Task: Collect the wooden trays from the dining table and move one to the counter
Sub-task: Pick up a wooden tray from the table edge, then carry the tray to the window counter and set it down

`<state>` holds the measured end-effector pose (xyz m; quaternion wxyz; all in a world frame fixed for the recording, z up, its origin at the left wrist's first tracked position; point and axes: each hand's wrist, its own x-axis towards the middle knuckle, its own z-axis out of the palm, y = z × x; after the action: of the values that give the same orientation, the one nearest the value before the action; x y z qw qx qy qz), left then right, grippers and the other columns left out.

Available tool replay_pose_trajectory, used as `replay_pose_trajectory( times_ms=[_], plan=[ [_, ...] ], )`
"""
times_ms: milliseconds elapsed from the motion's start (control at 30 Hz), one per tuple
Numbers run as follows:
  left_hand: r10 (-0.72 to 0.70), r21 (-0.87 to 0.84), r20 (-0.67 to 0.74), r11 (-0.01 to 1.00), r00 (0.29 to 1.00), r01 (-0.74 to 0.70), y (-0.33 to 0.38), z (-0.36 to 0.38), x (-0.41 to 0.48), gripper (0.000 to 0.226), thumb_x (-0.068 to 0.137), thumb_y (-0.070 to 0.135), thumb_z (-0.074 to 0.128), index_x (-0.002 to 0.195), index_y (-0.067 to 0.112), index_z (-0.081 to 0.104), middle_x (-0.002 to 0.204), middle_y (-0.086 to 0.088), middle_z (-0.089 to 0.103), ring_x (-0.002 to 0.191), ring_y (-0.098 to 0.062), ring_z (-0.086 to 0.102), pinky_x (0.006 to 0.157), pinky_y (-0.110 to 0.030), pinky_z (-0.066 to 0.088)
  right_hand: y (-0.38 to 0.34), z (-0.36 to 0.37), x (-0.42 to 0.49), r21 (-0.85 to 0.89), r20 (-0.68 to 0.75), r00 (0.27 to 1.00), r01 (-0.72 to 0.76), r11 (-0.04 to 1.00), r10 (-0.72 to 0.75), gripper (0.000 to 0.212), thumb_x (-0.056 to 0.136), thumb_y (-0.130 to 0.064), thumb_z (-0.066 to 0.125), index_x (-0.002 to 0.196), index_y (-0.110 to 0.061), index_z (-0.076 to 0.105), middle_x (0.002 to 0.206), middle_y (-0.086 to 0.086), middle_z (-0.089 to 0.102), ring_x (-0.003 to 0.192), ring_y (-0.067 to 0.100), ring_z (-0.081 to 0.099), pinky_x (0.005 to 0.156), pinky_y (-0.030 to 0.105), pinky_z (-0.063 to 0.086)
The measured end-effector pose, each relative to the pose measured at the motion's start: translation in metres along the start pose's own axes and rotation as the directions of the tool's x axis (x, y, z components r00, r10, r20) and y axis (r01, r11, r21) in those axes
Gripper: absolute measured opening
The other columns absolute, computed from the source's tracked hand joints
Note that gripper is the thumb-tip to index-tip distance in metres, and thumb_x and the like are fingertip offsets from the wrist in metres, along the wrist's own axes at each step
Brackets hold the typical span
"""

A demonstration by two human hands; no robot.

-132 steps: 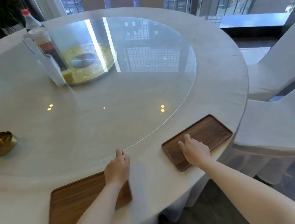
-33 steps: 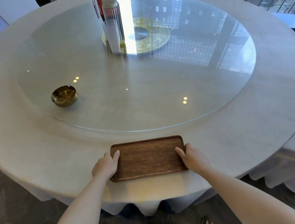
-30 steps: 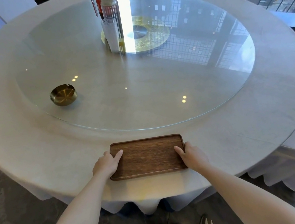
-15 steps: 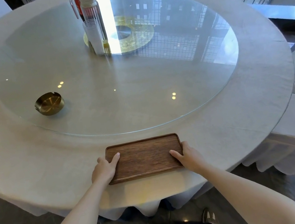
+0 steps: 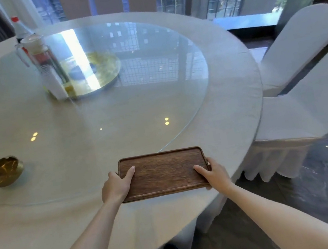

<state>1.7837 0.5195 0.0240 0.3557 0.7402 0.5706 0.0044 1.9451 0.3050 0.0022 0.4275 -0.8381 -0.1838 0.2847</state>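
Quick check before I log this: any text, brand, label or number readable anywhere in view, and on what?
None readable.
Red-capped bottle: any label is hidden behind the glass pitcher and blurred.
Glass pitcher: no print that can be made out.
Wooden tray, held by the left hand and right hand: bare wood grain, no marking.
Brass ashtray: no marking visible.

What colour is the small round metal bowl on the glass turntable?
The small round metal bowl is shiny gold or brass, seen in the head view.

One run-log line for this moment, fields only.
stage: carry | left hand: gripping left end of dark rectangular wooden tray | right hand: gripping right end | tray: level, at edge of round white-clothed dining table
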Motion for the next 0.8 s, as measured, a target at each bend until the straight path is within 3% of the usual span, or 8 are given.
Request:
replay_pose_trajectory(
  times_ms=[67, 200, 300, 500, 667, 700, 800],
  plan=[
    [0.053, -0.011, 0.013, 0.999, 0.998, -0.053, 0.036, 0.013, -0.004, 0.067, 0.085, 0.058, 0.051, 0.115, -0.002, 0.049, 0.117, -0.02, 0.061, 0.11, -0.037, 0.057, 0.087, -0.04, 0.045, 0.003, -0.035, 0.004, 0.06, -0.049, 0.999, 0.008, 0.998, -0.005, 0.043, 0.09, -0.032, 0.057, 0.127, -0.01, 0.047, 0.104, 0.007, 0.059, 0.077, 0.016, 0.061, 0.043, 0.018, 0.051],
    [0.184, -0.021, 0.042, 0.983, 0.982, -0.184, 0.122, 0.048, -0.021, 0.067, 0.084, 0.059, 0.052, 0.11, -0.002, 0.052, 0.114, -0.02, 0.062, 0.107, -0.036, 0.058, 0.083, -0.038, 0.044, 0.018, -0.117, 0.01, 0.16, -0.186, 0.982, 0.027, 0.987, 0.003, 0.043, 0.088, -0.029, 0.06, 0.127, -0.01, 0.052, 0.11, 0.003, 0.062, 0.099, 0.019, 0.061, 0.083, 0.028, 0.051],
    [0.295, -0.004, 0.077, 0.955, 0.952, -0.296, 0.196, 0.086, -0.038, 0.066, 0.084, 0.06, 0.051, 0.106, -0.002, 0.056, 0.11, -0.02, 0.064, 0.104, -0.036, 0.059, 0.082, -0.038, 0.045, 0.04, -0.187, 0.016, 0.21, -0.27, 0.962, 0.015, 0.977, 0.043, 0.046, 0.087, -0.034, 0.06, 0.126, -0.011, 0.051, 0.122, 0.007, 0.062, 0.108, 0.022, 0.06, 0.095, 0.039, 0.05],
    [0.495, 0.023, 0.167, 0.863, 0.853, -0.505, 0.349, 0.181, -0.098, 0.062, 0.085, 0.06, 0.05, 0.102, 0.001, 0.059, 0.102, -0.017, 0.064, 0.104, -0.035, 0.06, 0.083, -0.038, 0.045, 0.098, -0.342, 0.014, 0.235, -0.495, 0.862, 0.013, 0.972, 0.108, 0.039, 0.085, -0.035, 0.062, 0.117, -0.013, 0.058, 0.11, 0.009, 0.067, 0.101, 0.027, 0.063, 0.085, 0.042, 0.052],
    [0.598, 0.023, 0.277, 0.778, 0.752, -0.628, 0.46, 0.256, -0.157, 0.065, 0.084, 0.062, 0.048, 0.101, 0.0, 0.061, 0.108, -0.02, 0.067, 0.103, -0.035, 0.062, 0.087, -0.04, 0.047, 0.137, -0.46, -0.01, 0.291, -0.62, 0.764, 0.016, 0.957, 0.176, 0.006, 0.085, -0.03, 0.063, 0.085, -0.026, 0.058, 0.079, -0.005, 0.062, 0.077, 0.02, 0.06, 0.055, 0.028, 0.047],
    [0.617, 0.022, 0.305, 0.757, 0.725, -0.653, 0.479, 0.27, -0.169, 0.067, 0.084, 0.063, 0.048, 0.103, 0.0, 0.062, 0.108, -0.02, 0.067, 0.103, -0.035, 0.062, 0.088, -0.04, 0.047, 0.144, -0.48, -0.016, 0.293, -0.639, 0.746, 0.014, 0.956, 0.185, 0.008, 0.085, -0.03, 0.062, 0.08, -0.028, 0.056, 0.075, -0.006, 0.061, 0.072, 0.019, 0.059, 0.048, 0.027, 0.046],
    [0.673, 0.003, 0.367, 0.689, 0.642, -0.725, 0.534, 0.313, -0.2, 0.068, 0.084, 0.063, 0.047, 0.106, -0.001, 0.06, 0.11, -0.02, 0.067, 0.101, -0.035, 0.061, 0.089, -0.039, 0.047, 0.165, -0.536, -0.031, 0.316, -0.697, 0.675, -0.013, 0.949, 0.241, 0.01, 0.085, -0.03, 0.062, 0.086, -0.021, 0.057, 0.079, 0.0, 0.063, 0.069, 0.021, 0.061, 0.045, 0.029, 0.049]
  ],
)
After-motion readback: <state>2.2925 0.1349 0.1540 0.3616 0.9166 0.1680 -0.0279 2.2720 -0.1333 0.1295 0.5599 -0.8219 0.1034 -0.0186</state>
